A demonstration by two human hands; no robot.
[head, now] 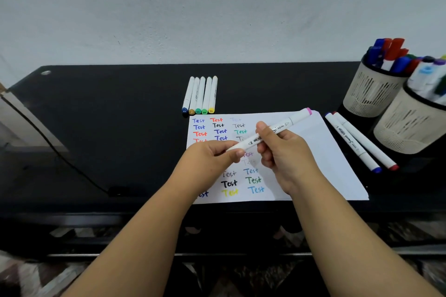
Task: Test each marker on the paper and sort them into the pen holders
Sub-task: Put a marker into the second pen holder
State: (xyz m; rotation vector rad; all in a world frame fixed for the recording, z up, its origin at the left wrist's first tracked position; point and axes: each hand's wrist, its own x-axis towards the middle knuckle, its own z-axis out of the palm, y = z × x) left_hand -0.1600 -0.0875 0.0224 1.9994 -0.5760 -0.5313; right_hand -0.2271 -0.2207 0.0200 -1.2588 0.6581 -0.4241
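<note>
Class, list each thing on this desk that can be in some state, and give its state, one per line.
Pink marker: held over the paper by both hands.
Left hand: pinching its near end.
Right hand: gripping its barrel.
Paper: flat, covered with "Test" words.
Five markers: capped, lying together.
Two markers: capped, beside the holders.
Holders: upright, holding markers.

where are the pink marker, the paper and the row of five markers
pink marker (280,128), head view, on its white barrel
paper (313,152), head view, on its bare right part
row of five markers (201,94), head view, on the middle marker's barrel
</note>
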